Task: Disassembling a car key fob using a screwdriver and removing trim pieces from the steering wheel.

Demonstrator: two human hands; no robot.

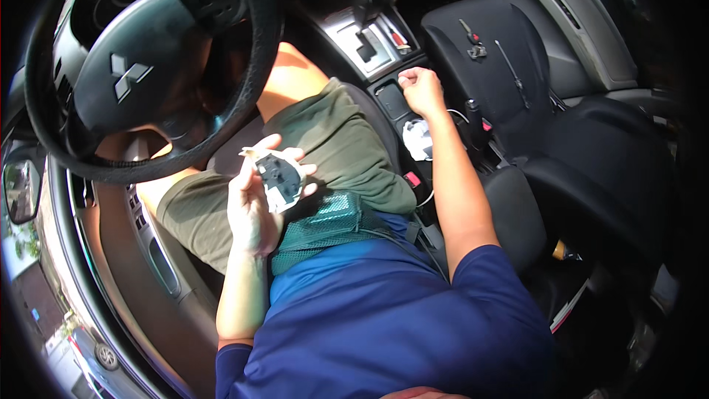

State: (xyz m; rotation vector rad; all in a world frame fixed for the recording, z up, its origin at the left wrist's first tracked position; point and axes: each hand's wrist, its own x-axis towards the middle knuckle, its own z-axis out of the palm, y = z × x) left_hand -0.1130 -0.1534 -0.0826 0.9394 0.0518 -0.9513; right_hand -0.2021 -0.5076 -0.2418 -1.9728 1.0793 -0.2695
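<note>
My left hand (251, 210) is palm up above my lap, its fingers curled round a small plastic part (279, 179) with a dark face and pale edges. I cannot tell exactly what the part is. Over the centre console, my right hand (423, 93) is closed with its fingertips drawn together. Whatever they might hold is hidden or too small to make out. The gear lever (367, 0) stands just ahead of that hand. A crumpled white bundle (417, 140) lies in the console beside my right forearm.
The steering wheel (267, 52) is close ahead on the left. On the passenger seat (484, 22) lie a long thin screwdriver (511, 70) and a small bunch of keys (475, 46). A green mesh pouch (325, 223) rests on my lap, and a seat-belt buckle (411, 179) is beside my thigh.
</note>
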